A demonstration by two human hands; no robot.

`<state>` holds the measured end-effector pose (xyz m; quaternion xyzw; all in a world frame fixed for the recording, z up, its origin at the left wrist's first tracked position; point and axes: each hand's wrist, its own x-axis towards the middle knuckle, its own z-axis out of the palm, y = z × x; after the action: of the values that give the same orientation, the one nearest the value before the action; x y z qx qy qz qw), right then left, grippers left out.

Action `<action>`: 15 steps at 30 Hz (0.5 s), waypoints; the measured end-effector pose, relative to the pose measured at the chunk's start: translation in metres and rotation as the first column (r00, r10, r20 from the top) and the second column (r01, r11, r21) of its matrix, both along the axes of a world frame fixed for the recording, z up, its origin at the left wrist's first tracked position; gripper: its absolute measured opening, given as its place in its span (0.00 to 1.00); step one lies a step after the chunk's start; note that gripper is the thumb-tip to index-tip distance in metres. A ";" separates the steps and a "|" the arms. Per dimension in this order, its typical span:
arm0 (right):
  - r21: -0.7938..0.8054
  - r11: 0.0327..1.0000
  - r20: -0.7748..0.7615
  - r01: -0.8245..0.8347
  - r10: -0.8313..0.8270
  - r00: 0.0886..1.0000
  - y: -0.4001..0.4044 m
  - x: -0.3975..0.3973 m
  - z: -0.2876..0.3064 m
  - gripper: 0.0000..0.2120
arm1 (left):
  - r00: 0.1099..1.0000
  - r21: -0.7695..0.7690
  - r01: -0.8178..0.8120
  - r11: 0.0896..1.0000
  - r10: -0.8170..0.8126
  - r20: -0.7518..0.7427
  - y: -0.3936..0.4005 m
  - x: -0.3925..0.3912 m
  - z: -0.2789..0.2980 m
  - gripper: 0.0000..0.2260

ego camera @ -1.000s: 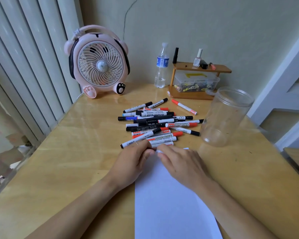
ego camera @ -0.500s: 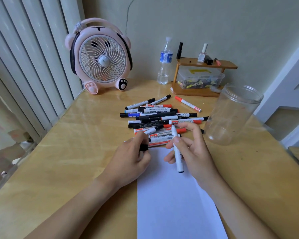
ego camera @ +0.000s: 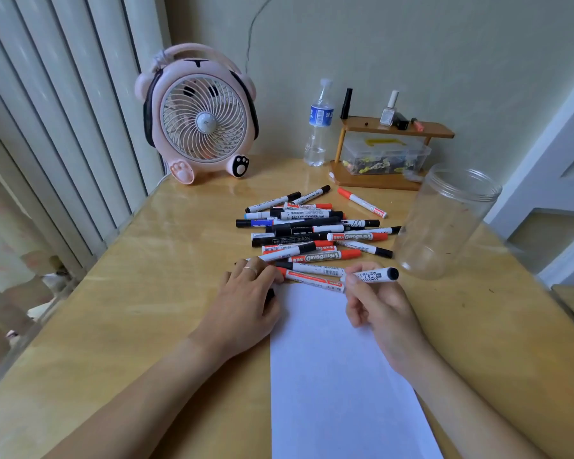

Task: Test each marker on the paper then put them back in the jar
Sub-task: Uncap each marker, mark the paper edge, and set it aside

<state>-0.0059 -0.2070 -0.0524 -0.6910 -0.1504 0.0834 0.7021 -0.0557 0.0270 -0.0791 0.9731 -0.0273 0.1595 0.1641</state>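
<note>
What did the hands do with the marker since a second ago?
The right hand picked one marker from the pile and turned it to a writing grip over the paper. The left hand pulled off its black cap and holds it. The jar stayed empty, and the paper shows no marks.

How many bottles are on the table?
2: a water bottle by the wall beside the fan, and a small nail polish bottle on the wooden shelf.

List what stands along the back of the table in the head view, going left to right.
Pink fan → water bottle → wooden shelf with a clear box under it → empty clear jar, nearer than the rest.
</note>
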 end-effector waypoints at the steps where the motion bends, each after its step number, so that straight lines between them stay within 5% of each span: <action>1: -0.008 1.000 -0.008 0.000 0.000 1.000 -0.003 -0.001 0.001 0.10 | 1.000 -0.007 0.000 1.000 0.000 -0.009 0.000 0.000 0.002 0.15; 8: -0.089 0.993 -0.008 -0.074 0.074 0.997 -0.001 0.002 0.016 0.09 | 0.993 0.005 0.080 0.997 -0.080 -0.087 0.009 -0.012 0.002 0.28; 12: -0.437 0.886 0.240 -0.156 0.281 0.929 0.001 -0.013 0.005 0.16 | 0.997 -0.013 0.052 0.999 -0.053 -0.063 0.000 -0.015 0.000 0.29; 15: -0.656 0.753 0.404 -0.048 0.404 0.821 -0.003 -0.013 -0.002 0.19 | 0.996 -0.012 0.054 0.998 -0.055 -0.066 0.001 -0.013 0.001 0.29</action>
<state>-0.0194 -0.2101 -0.0544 -0.8530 -0.3852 0.0252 0.3511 -0.0684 0.0283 -0.0783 0.9759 -0.0476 0.1226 0.1741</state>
